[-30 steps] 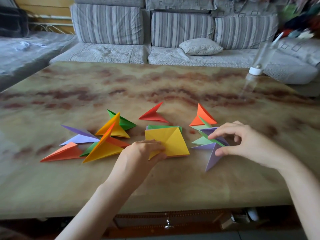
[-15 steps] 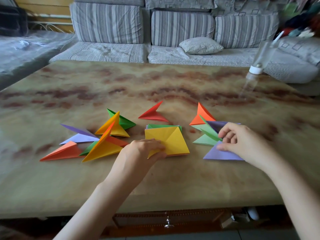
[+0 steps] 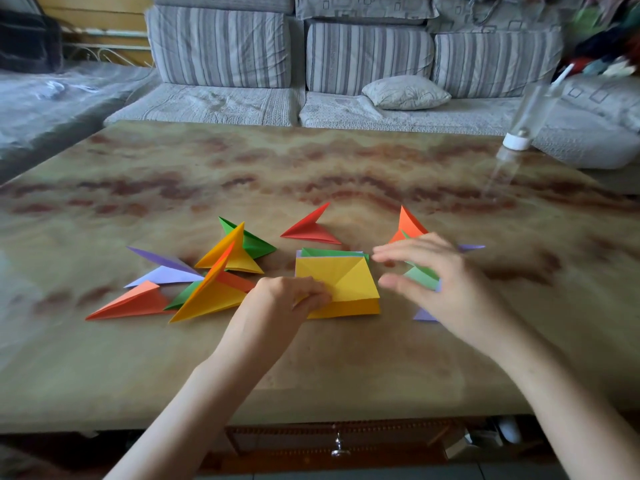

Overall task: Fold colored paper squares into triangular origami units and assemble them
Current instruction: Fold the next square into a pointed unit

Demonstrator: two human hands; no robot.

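A stack of paper squares with a creased yellow sheet (image 3: 341,280) on top lies at the table's middle. My left hand (image 3: 289,297) pinches the yellow sheet's near left corner. My right hand (image 3: 433,282) hovers, blurred, with fingers spread and holding nothing, between the stack and a cluster of folded green, purple and orange units (image 3: 420,277) that it partly hides. A red folded unit (image 3: 311,230) lies behind the stack. To the left sits a pile of folded units in yellow (image 3: 214,292), green, orange (image 3: 133,303) and purple (image 3: 162,271).
The marble-patterned table (image 3: 311,362) has a drawer with a metal knob (image 3: 339,448) below its near edge. A clear bottle with a white cap (image 3: 516,140) stands upside down at the far right. A striped sofa with a pillow (image 3: 405,93) runs behind the table.
My right hand let go of the purple unit and moved left toward the yellow stack. My left hand stayed on the yellow sheet's corner.
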